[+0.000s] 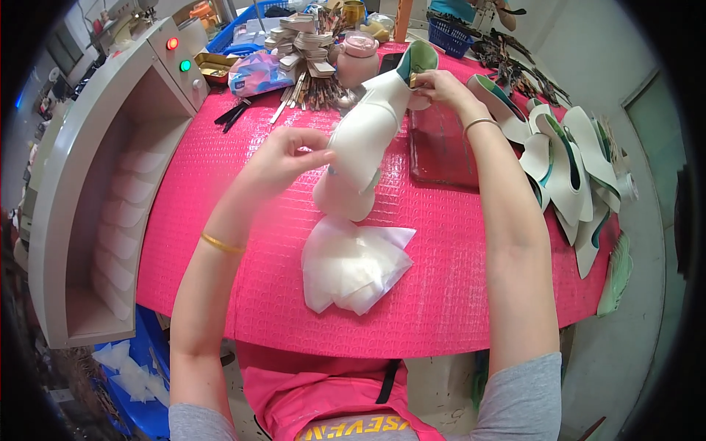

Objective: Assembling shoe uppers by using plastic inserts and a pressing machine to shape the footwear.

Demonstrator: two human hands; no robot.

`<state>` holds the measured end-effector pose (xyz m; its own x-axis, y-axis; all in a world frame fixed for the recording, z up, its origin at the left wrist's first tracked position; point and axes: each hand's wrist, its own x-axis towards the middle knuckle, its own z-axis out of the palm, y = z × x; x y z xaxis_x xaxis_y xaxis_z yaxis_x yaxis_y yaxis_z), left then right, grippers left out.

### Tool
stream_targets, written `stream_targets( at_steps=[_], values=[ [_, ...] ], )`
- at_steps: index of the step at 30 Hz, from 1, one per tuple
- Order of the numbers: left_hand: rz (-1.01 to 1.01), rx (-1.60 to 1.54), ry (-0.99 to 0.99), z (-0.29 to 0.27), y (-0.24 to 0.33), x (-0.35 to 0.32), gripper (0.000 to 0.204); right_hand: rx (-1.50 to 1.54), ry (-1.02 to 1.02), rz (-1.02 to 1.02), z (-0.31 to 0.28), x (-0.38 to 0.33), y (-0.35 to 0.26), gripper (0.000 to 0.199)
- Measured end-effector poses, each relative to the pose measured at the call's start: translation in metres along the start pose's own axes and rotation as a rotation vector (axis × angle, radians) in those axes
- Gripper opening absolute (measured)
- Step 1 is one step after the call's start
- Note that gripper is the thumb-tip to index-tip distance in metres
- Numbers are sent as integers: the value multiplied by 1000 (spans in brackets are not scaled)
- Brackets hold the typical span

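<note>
A white shoe upper with a green lining (365, 132) is held tilted over the pink table, its open end far and to the right. My left hand (287, 156) pinches its left edge between thumb and fingers. At the far end, my right hand (445, 90) grips the rim near the green lining; its fingertips are partly hidden. Beneath the upper's near end shows another white rounded piece (344, 200); whether the two are joined I cannot tell. Just nearer lies a fanned stack of thin, translucent white pieces (353, 266).
More white uppers (566, 165) are piled at the right. A dark red board (443, 151) lies beside the held one. At the back stand a pink jar (358, 59), a tissue pack (259, 73) and bundled strips (301, 44). A grey machine housing (70, 198) borders the left.
</note>
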<state>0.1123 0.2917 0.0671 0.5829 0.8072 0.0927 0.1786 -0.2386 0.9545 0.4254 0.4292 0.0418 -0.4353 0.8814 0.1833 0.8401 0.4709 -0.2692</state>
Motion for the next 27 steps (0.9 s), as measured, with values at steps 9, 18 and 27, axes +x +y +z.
stream_targets(
  at_steps=[9,18,27],
  values=[
    [69,-307,139,-6,37,-62,16,-199,-163,277,-14,-23,45,38],
    [88,-709,621,-14,12,-22,15,496,-97,339,28,-93,-135,53],
    [38,-833,916,-58,30,-16,15,702,32,274,16,-199,-271,56]
  ],
)
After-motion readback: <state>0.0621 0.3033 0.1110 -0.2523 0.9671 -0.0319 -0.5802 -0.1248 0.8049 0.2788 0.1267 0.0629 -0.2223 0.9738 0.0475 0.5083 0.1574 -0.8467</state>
